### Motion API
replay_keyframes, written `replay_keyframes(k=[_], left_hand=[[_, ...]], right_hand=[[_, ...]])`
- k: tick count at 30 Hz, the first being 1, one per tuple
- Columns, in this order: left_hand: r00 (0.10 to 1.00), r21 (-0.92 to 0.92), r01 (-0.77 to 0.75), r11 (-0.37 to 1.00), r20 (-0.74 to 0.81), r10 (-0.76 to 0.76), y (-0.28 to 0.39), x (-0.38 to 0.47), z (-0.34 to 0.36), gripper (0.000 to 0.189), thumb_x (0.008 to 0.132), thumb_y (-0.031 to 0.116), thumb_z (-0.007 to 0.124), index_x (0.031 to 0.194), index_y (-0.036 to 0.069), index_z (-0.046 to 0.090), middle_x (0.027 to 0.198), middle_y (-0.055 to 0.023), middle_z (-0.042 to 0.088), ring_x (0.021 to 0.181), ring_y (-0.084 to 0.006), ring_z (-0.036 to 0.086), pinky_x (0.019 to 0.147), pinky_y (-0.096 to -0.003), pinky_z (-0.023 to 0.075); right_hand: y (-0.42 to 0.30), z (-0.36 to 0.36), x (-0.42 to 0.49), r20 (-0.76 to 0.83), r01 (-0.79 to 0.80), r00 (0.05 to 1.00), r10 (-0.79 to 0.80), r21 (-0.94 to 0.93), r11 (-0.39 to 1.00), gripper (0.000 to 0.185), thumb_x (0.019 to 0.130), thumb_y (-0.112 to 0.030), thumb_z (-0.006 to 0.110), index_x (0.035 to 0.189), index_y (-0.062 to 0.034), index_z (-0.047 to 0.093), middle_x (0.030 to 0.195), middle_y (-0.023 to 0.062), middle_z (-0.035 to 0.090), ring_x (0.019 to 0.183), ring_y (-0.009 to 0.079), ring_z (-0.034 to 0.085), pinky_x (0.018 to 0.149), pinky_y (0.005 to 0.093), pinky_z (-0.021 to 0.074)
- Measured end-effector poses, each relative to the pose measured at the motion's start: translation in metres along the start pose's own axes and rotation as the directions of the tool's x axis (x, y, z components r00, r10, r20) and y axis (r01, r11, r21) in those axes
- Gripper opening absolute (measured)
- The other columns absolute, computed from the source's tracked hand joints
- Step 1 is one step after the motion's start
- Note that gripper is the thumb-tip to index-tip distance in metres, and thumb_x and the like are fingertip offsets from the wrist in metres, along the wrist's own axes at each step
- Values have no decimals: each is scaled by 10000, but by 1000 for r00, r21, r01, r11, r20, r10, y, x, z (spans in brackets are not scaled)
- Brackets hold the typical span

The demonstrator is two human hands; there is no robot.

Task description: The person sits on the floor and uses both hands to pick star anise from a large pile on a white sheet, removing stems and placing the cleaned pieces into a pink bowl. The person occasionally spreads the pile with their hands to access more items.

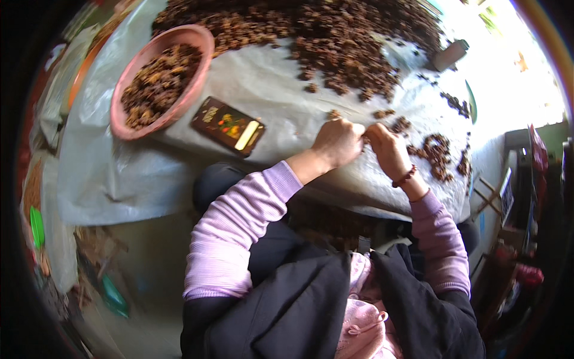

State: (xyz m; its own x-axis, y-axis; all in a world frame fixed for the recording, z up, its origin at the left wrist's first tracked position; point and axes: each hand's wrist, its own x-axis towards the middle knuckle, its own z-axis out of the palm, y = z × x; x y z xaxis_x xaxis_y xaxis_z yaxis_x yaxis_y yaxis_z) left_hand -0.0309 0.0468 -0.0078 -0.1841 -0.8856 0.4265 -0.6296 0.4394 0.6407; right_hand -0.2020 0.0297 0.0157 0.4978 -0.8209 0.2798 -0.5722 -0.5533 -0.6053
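Note:
My left hand [339, 142] and my right hand [389, 148] meet over the plastic-covered table, fingertips nearly touching. Both are closed around a small brown piece, mostly hidden by the fingers. It resembles the dried brown clusters lying about; their exact kind I cannot tell. A large heap of these clusters [345, 49] spreads over the far side of the plastic sheet [251, 76]. Small clumps lie just beyond my hands, and a curved group of brown clusters [436, 155] lies right of my right hand, which has a beaded bracelet at its wrist.
A pink basin [204, 54] filled with brown and yellowish pieces stands at the left. Between it and my left hand lies a smartphone [226, 125] with a lit screen. A cylindrical container [450, 55] is at the far right. The sheet's near edge hangs over my knees.

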Motion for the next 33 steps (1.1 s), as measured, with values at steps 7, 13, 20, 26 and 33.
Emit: replay_keyframes(k=[7, 13, 20, 26, 33], left_hand=[[983, -146, 130, 981, 149, -108, 35, -5, -16, 156, 775, 164, 608, 668, 55, 641, 659, -170, 630, 614, -322, 646, 559, -414, 495], [789, -291, 18, 957, 591, 165, 57, -31, 4, 143, 780, 109, 597, 778, -2, 688, 719, -176, 661, 631, -230, 670, 630, -367, 515], [832, -482, 510, 713, 486, -266, 59, -16, 13, 264, 872, 189, 665, 1017, -32, 651, 753, -61, 672, 608, -119, 622, 579, -268, 498], [990, -243, 137, 960, 0, -142, 51, -12, 18, 180, 826, 113, 675, 748, -33, 603, 698, -214, 616, 603, -333, 635, 546, -383, 469], [966, -424, 252, 870, 164, -200, 48, -19, 11, 184, 927, 131, 598, 808, 1, 651, 621, -60, 626, 533, -96, 559, 511, -276, 465]], right_hand=[[7, -26, -43, -7, -166, 986, 166, -134, 977, 158, 880, -208, 624, 911, -61, 673, 740, 165, 663, 686, 325, 664, 617, 395, 526], [40, -71, -49, 77, -539, 842, 534, 92, 837, 244, 895, -194, 654, 987, 28, 698, 764, 76, 696, 623, 103, 656, 574, 251, 515], [-1, -27, -41, -19, -505, 828, 561, 411, 759, 242, 918, -237, 640, 973, -16, 722, 801, 59, 725, 660, 63, 644, 587, 221, 511], [-19, 22, -29, -279, -257, 818, 503, 605, 754, 239, 939, -219, 609, 1003, -13, 712, 792, 107, 713, 711, 50, 616, 632, 227, 491], [-20, -12, -40, -116, -214, 976, 184, -350, 912, 204, 949, -262, 529, 886, -116, 657, 742, 104, 643, 674, 295, 639, 589, 397, 496]])
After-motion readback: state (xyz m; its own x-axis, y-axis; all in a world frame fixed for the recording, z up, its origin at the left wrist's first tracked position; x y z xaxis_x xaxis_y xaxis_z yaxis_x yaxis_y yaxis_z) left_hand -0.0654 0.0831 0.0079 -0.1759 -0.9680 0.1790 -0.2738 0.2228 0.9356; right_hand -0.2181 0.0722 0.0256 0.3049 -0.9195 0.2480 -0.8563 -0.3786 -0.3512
